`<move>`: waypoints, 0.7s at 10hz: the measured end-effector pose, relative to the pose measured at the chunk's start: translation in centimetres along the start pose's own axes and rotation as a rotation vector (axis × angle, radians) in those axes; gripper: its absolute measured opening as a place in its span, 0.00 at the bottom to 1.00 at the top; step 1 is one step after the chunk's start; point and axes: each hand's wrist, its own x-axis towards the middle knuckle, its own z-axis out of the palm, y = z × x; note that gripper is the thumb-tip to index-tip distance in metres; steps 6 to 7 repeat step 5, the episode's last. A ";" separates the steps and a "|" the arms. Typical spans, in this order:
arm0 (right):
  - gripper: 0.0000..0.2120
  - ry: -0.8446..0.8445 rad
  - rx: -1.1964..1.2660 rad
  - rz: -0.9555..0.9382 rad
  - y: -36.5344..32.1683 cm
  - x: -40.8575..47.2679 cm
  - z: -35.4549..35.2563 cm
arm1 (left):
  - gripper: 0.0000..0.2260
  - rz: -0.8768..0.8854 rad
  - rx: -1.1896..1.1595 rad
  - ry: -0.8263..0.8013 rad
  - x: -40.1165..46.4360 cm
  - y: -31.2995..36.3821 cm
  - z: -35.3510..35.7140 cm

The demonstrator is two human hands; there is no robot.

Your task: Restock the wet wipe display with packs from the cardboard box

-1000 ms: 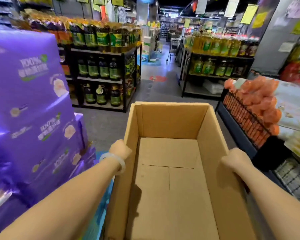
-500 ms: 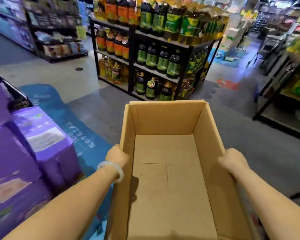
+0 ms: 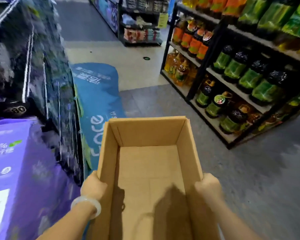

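Left hand (image 3: 93, 185) and right hand (image 3: 208, 186) each grip a side wall of the empty cardboard box (image 3: 146, 134) over grey floor (image 3: 260, 170), oil-bottle shelving (image 3: 232, 94) upper right.

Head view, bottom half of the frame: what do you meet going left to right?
Purple wet wipe packs → blue floor banner → left hand → cardboard box, nothing inside → right hand → grey floor.
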 end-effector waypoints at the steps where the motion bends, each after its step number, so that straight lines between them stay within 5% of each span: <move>1: 0.09 -0.040 -0.032 -0.027 -2.4 5.8 5.2 | 0.12 -0.121 -0.040 0.011 4.8 -1.6 2.9; 3: 0.11 -0.120 -0.061 -0.047 -4.6 14.2 16.2 | 0.07 -0.227 -0.088 0.080 13.6 -6.0 7.8; 4: 0.07 -0.164 -0.094 -0.120 -5.2 16.8 20.9 | 0.16 -0.315 0.001 0.043 17.3 -9.3 9.8; 5: 0.18 -0.272 -0.129 -0.218 -5.5 18.5 24.8 | 0.39 -0.367 -0.009 -0.075 19.3 -11.8 11.9; 7: 0.18 -0.272 -0.129 -0.218 -5.5 18.5 24.8 | 0.39 -0.367 -0.009 -0.075 19.3 -11.8 11.9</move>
